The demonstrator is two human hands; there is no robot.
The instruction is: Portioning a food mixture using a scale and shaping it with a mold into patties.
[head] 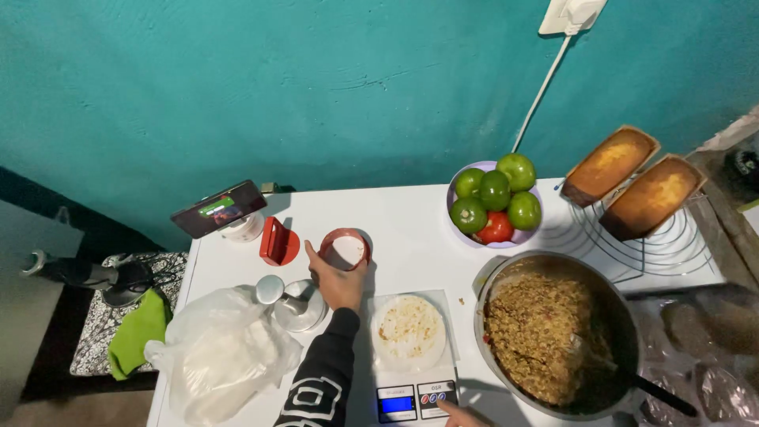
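Left hand (338,278) wrapped round red cup (345,249) at 12 o'clock of scale (411,391). Right hand (458,415), mostly out of frame, fingertip on scale button, grip can't tell. Flat dough round (408,332) on scale, only crumbs on it; filling still in pot (553,336) at 3 o'clock.

Your white bench (411,237) carries a bowl of tomatoes (494,205) at its far edge, a wire rack (664,245) at the far right corner, a pan of filling (553,332) and a kitchen scale (411,395) at the near edge, and a plastic bag (213,356) at the near left corner.
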